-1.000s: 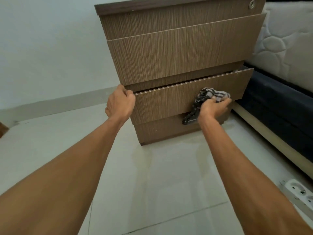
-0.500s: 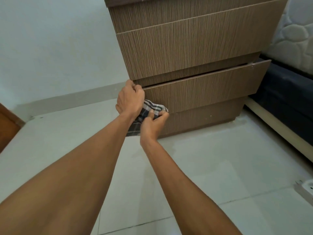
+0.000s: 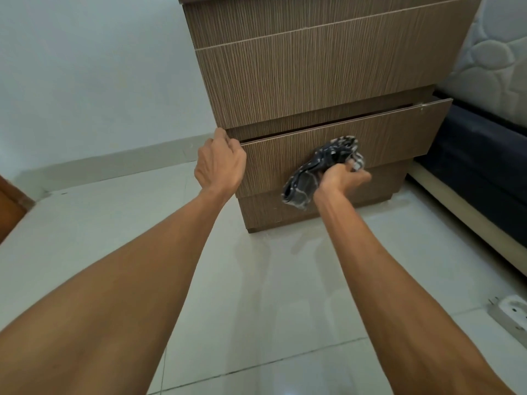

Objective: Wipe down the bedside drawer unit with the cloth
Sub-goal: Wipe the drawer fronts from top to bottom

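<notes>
The brown wood-grain bedside drawer unit [image 3: 313,81] stands on the tiled floor ahead of me. Its bottom drawer [image 3: 399,132] is pulled slightly out. My left hand [image 3: 219,163] grips the left end of that drawer front, fingers curled around the edge. My right hand [image 3: 342,178] holds a bunched dark checked cloth [image 3: 316,169] pressed against the middle of the drawer front, with one end of the cloth hanging down to the left.
A bed with a white quilted mattress [image 3: 490,61] and dark base [image 3: 484,155] stands close to the unit's right side. A white power strip [image 3: 510,312] lies on the floor at the right edge. A pale wall [image 3: 85,67] runs behind on the left.
My right hand has swept the cloth along the bottom drawer front, from the right side to the left end beside my left hand, then back to the middle. My left hand stays on the drawer's left end.
</notes>
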